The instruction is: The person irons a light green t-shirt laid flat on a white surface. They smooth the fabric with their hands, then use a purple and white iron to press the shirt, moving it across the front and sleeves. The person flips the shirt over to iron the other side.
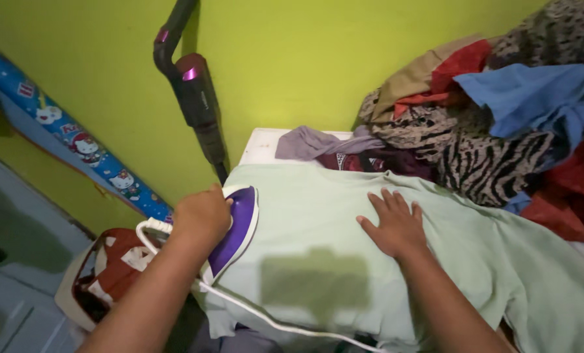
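A pale green shirt [318, 229] lies spread over a white board, with a darker rectangular patch near its front. My left hand [200, 216] grips the handle of a purple and white clothes iron [236, 229], which rests on the shirt's left edge. Its white cord [266, 314] trails across the front of the shirt. My right hand [393, 222] lies flat on the shirt to the right of the iron, fingers spread, pressing the cloth down.
A heap of mixed clothes [494, 131], striped, blue and red, fills the right side. A dark stick vacuum [194, 91] leans on the green wall. A blue patterned roll [76, 144] slants at left. A bag of cloth [109, 274] sits below the board.
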